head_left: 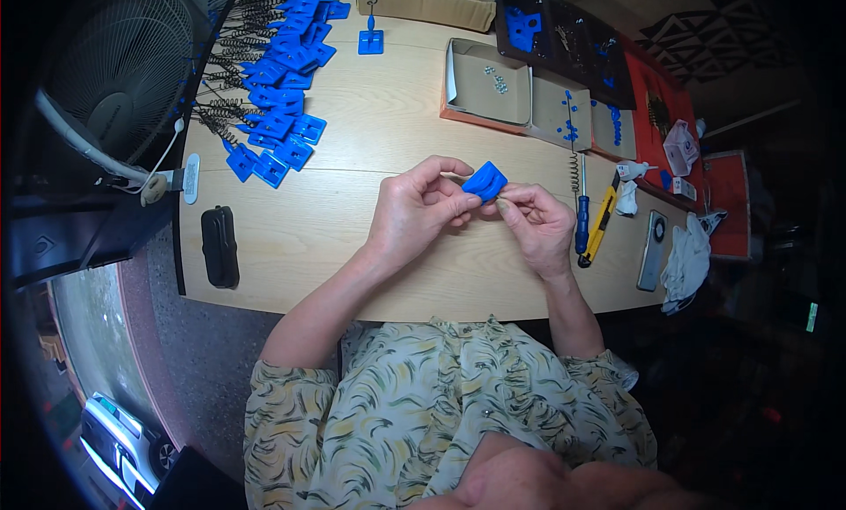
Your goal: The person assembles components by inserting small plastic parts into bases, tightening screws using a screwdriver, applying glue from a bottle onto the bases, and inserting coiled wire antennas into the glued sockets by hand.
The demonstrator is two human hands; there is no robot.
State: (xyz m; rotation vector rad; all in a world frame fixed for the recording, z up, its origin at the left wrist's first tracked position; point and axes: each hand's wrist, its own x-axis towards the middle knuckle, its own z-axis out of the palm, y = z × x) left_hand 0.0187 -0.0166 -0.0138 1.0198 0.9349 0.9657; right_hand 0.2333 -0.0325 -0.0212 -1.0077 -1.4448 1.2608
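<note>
Head view, looking down on a pale wooden table (352, 246) at which a seated person works. Both hands meet over the middle of the table: the left hand (414, 212) and the right hand (536, 224) pinch a small blue plastic part (486, 181) between thumb and fingertips, held just above the tabletop and not resting on it. The left fingers (445, 166) curl closed around the part's near edge; the right fingers (511, 197) close on its lower corner, and whether they also hold something smaller cannot be told. Just right of the right hand lie a blue-handled screwdriver (581, 219) carrying a coiled spring, and a yellow utility knife (603, 219). Open cardboard trays (489, 83) with small metal fasteners and blue bits stand beyond the hands; rows of finished blue parts with springs (273, 78) fill the far left. A black case (219, 246) and a fan (119, 78) sit at the left. Risks, as judged: the fingertip grip is slight, so the part may slip and drop to the table or the lap; a sideways sweep of the right wrist may knock the screwdriver or meet the knife; any tiny fastener could roll off the table's near edge.
</note>
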